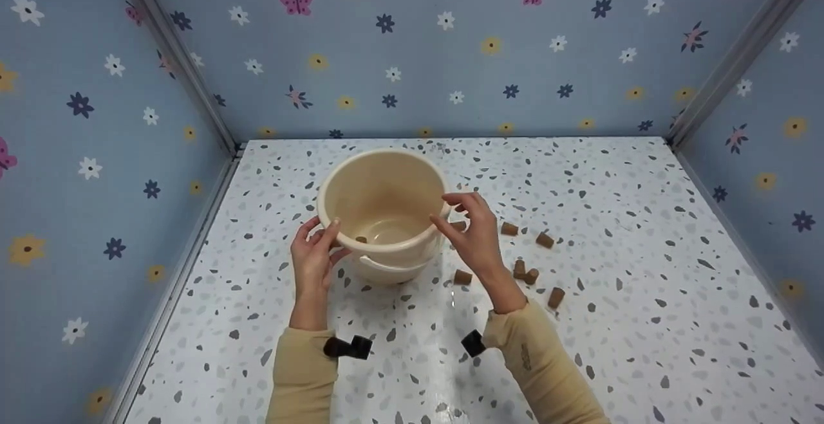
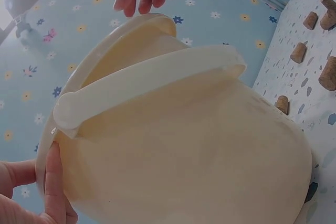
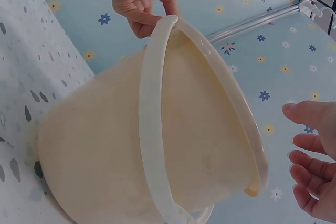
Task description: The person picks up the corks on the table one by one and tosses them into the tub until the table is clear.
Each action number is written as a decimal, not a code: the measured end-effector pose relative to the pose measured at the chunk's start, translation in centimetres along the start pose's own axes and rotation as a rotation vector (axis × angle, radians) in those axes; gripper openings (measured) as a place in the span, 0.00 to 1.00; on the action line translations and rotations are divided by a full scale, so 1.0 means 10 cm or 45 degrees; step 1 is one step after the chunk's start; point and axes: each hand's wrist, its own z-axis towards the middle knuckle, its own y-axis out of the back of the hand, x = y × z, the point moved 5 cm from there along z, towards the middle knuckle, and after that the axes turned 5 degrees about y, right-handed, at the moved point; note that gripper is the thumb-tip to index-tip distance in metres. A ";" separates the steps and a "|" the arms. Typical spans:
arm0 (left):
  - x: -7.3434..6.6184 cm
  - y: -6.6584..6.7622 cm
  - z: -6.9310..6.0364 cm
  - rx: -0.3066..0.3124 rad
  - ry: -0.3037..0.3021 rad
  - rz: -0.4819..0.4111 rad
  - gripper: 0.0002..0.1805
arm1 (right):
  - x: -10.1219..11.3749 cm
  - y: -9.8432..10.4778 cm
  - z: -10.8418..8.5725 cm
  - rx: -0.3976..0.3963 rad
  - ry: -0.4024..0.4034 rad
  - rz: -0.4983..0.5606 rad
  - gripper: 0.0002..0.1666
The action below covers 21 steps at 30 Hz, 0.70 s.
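Note:
A cream plastic bucket (image 1: 386,274) stands on the speckled table, its mouth facing up. My left hand (image 1: 311,262) grips the left side of its rim, thumb on top and fingers beneath. A white handle (image 3: 151,108) hangs down across the outer wall. One small brown cork (image 1: 362,239) lies inside near the bottom, mostly hidden by the front rim. Beside the right rim is my right hand (image 1: 477,234), thumb and fingers spread. Both wrist views show a gap between this hand and the bucket, with nothing held.
Several tapered corks lie on the table right of the bucket, among them one cork (image 1: 463,277) near the right wrist and another cork (image 1: 556,298) farther right. Blue flowered walls (image 1: 444,57) enclose the table (image 1: 644,269) at the back and both sides.

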 end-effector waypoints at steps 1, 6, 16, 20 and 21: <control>0.00 0.00 0.00 -0.001 -0.003 -0.002 0.33 | 0.00 0.02 -0.02 -0.010 0.005 -0.011 0.19; 0.00 0.00 0.01 -0.005 0.002 -0.006 0.33 | -0.03 0.10 -0.10 -0.049 0.022 -0.052 0.18; -0.44 -0.19 -0.42 -0.015 0.167 -0.014 0.31 | -0.17 0.23 -0.35 -0.101 -0.021 -0.098 0.14; -0.34 -0.14 -0.31 -0.009 0.178 0.026 0.32 | -0.23 0.29 -0.43 -0.127 -0.037 -0.107 0.13; -0.29 -0.12 -0.26 0.001 0.159 0.024 0.32 | -0.25 0.31 -0.45 -0.134 -0.045 -0.107 0.13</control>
